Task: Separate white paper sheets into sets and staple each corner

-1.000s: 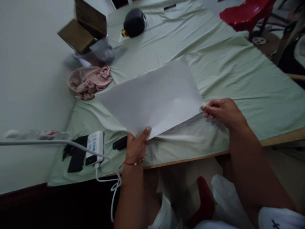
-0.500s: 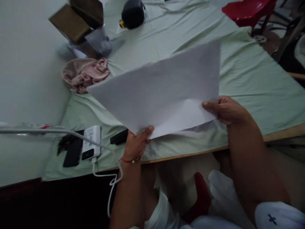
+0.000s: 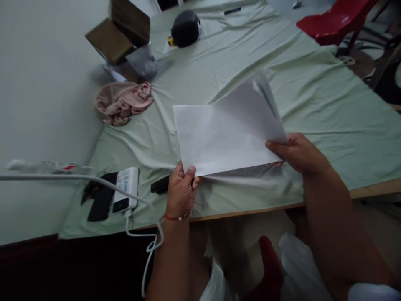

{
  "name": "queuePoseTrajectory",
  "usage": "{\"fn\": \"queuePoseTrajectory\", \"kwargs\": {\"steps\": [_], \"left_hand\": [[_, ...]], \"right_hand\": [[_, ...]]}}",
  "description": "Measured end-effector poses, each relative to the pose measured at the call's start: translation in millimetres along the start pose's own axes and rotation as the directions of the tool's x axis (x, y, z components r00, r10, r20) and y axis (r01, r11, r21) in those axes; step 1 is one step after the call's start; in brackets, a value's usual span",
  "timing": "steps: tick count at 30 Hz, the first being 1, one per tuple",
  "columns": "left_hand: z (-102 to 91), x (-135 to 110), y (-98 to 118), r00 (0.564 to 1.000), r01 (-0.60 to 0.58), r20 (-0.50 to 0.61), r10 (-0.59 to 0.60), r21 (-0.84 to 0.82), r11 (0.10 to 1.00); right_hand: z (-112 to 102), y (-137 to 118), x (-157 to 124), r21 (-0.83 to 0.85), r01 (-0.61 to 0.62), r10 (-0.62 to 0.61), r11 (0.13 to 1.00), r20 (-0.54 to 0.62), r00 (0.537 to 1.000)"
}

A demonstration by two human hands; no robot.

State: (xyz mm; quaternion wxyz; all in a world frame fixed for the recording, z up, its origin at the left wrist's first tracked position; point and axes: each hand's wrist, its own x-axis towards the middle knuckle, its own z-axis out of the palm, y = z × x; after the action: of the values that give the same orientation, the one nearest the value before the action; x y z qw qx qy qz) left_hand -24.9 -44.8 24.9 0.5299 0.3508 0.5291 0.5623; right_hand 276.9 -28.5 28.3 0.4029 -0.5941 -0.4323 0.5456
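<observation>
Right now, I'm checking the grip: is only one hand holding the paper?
No, the left hand and right hand both grip the white paper.

Dim light — a pale wall [image 3: 46, 83] left, green-clothed table [image 3: 316, 96], red chair [image 3: 336, 20] beyond.

Dim light, soft overall blur.

Black obstacle [image 3: 160, 184] left of hands [image 3: 181, 191]
</observation>
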Motion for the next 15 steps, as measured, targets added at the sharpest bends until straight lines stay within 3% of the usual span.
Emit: {"fn": "queuePoseTrajectory", "kwargs": {"steps": [4, 7, 9, 11, 14, 15], "left_hand": [[-3.7, 0, -5, 0.996, -0.088, -0.02, 0.089, 0.036, 0.995], [-10.8, 1, -6, 0.966, -0.229, -0.094, 0.241, 0.119, 0.966], [-16.9, 2, -4, 0.905, -0.341, -0.188, 0.381, 0.213, 0.916], [-23.3, 2, 0, 0.815, -0.427, -0.279, 0.508, 0.303, 0.852], [-32.1, 1, 5, 0.703, -0.456, -0.391, 0.594, 0.393, 0.799], [-34.7, 1, 6, 0.708, -0.425, -0.404, 0.579, 0.412, 0.806]], "right_hand": [[-1, -1, 0, 0.011, -0.013, 0.014, 1.0, -0.051, 0.999], [-5, -4, -2, 0.081, -0.011, 0.019, 0.997, -0.093, 0.996], [-7, -5, -4, 0.108, -0.017, 0.03, 0.994, -0.12, 0.992], [-9, -6, -5, 0.118, -0.039, 0.056, 0.992, -0.143, 0.988], [-10, -3, -3, 0.094, -0.094, 0.104, 0.991, -0.113, 0.988], [-9, -2, -2, 0.083, -0.105, 0.113, 0.991, -0.095, 0.989]]}}
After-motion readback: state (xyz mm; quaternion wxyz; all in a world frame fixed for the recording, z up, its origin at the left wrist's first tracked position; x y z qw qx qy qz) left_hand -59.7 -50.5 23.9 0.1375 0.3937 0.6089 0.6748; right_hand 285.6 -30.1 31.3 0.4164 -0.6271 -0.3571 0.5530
